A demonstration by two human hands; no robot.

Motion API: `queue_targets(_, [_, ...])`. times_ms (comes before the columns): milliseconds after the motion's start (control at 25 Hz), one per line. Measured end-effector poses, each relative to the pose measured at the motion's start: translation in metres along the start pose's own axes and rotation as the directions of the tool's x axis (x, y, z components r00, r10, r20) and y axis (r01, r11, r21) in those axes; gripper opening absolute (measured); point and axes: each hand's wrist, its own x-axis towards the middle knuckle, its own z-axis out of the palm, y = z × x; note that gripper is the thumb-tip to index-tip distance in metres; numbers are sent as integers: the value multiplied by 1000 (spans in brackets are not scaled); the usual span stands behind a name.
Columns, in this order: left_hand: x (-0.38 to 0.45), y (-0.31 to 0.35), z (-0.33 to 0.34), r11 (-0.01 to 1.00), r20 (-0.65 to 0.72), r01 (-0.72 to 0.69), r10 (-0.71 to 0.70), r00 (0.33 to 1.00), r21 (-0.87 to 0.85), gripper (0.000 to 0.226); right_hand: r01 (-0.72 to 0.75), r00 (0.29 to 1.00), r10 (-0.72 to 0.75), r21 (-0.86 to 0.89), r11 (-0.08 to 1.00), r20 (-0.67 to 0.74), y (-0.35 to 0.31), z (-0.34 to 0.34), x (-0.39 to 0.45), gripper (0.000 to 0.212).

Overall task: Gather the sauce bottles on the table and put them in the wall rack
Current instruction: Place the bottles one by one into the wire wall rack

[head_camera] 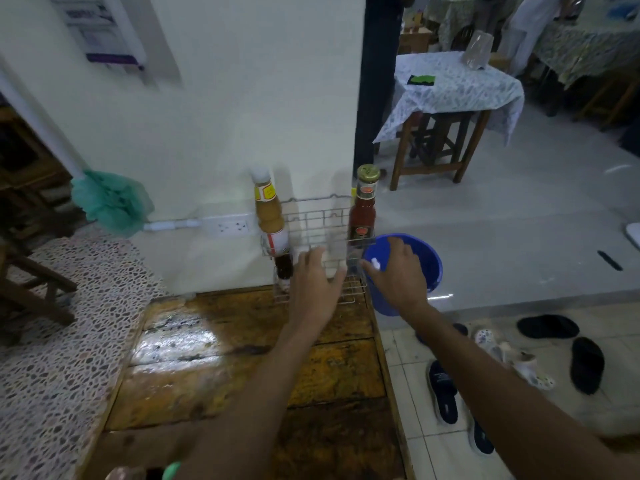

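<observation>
— Two tiers of wire wall rack (322,220) hang on the white wall at the far edge of my wooden table (242,358). How many bottles do you count in it?

— Three that I can make out. A pale orange sauce bottle with a white cap (269,216) stands at the left end of the upper tier. A red sauce bottle with a gold lid (363,209) stands at the right end of that tier. A dark bottle (284,268) sits in the lower tier, at its left end, under the orange one.

— And your hands?

— My left hand (317,285) is spread, fingers straight, in front of the lower tier; whether the fingertips touch the wire I cannot tell, since the view is blurred there. My right hand (398,275) is near the rack's right end, fingers relaxed and holding nothing that I can see, though a small white thing shows at the thumb and I cannot tell what it is.

— What lies behind that hand?

— A blue bucket (426,261) on the floor, just right of the table. Nearer, on the tiles, are dark slippers (443,389). Left of the rack, a white power strip (230,226) is fixed to the wall, with a green mop head (110,202) further left.
</observation>
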Motion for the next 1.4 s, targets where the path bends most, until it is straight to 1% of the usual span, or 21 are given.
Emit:
queue_targets(40, [-36, -15, -3, 998, 2, 50, -50, 999, -24, 48, 28, 1000, -28, -28, 999, 12, -1, 12, -27, 71])
queue_targets(80, [-75, -33, -5, 993, 17, 110, -110, 994, -45, 47, 82, 995, -78, -53, 995, 62, -2, 30, -56, 70])
queue_targets(160, [-162, -71, -9, 973, 84, 223, -218, 972, -59, 44, 197, 958, -173, -87, 977, 231, -13, 68, -115, 74])
queue_targets(240, [-252, -114, -25, 938, 137, 339, -328, 935, -69, 44, 281, 871, -234, -47, 959, 433, -34, 109, -177, 79])
queue_targets(320, [-321, -152, -49, 883, 109, 459, -449, 887, -95, 45, 335, 759, -280, 16, 942, 588, -56, 139, -231, 81])
queue_targets(400, [-363, -183, -78, 821, 35, 558, -558, 829, -116, 39, 363, 681, -306, 55, 930, 666, -71, 165, -272, 83])
queue_targets(440, [-375, -196, -91, 791, 7, 603, -606, 795, -105, 37, 371, 654, -308, 62, 927, 691, -77, 177, -288, 85])
queue_targets(520, [-384, -209, -113, 733, -13, 672, -677, 736, -110, 32, 374, 614, -299, 64, 925, 731, -87, 197, -313, 84])
queue_targets(560, [-384, -214, -119, 731, -34, 669, -678, 734, -133, 25, 364, 602, -288, 65, 929, 745, -93, 206, -323, 82])
queue_targets(640, [-380, -220, -125, 749, -77, 643, -659, 748, -163, 18, 345, 597, -267, 59, 937, 757, -103, 220, -342, 72])
queue_targets(720, [-375, -226, -127, 765, -99, 626, -642, 760, -151, 24, 318, 619, -244, 45, 947, 747, -108, 230, -356, 60])
queue_targets(800, [-371, -231, -127, 770, -96, 616, -634, 767, -165, 29, 301, 642, -232, 38, 953, 731, -111, 237, -366, 52])
queue_targets(920, [-365, -234, -127, 808, -111, 574, -588, 802, -131, 39, 259, 694, -237, 71, 963, 679, -111, 246, -373, 38])
queue_targets(1000, [-359, -231, -125, 808, -109, 576, -588, 801, -125, 39, 257, 728, -256, 94, 962, 636, -110, 250, -377, 29])
queue_targets(1080, [-359, -230, -123, 810, -116, 575, -585, 802, -113, 38, 259, 741, -280, 125, 958, 610, -109, 250, -380, 23])
queue_targets(1120, [-361, -232, -123, 806, -120, 580, -592, 797, -120, 38, 250, 739, -284, 143, 958, 611, -108, 250, -382, 26])
queue_targets(1200, [-366, -241, -119, 766, -116, 626, -641, 758, -143, 36, 224, 733, -272, 156, 962, 624, -107, 247, -385, 40])
queue_targets(1240, [-365, -240, -111, 765, -121, 629, -643, 756, -137, 33, 211, 730, -264, 160, 964, 631, -106, 245, -385, 46])
queue_targets(1320, [-363, -242, -96, 836, -38, 549, -549, 835, -25, 31, 180, 716, -251, 176, 968, 651, -105, 237, -379, 54])
queue_targets(1360, [-364, -244, -82, 876, -39, 472, -471, 881, 95, 37, 165, 711, -244, 181, 970, 659, -102, 230, -375, 58])
queue_targets(1400, [-356, -243, -68, 890, -84, 426, -417, 905, 161, 45, 150, 721, -240, 191, 970, 650, -98, 221, -366, 62])
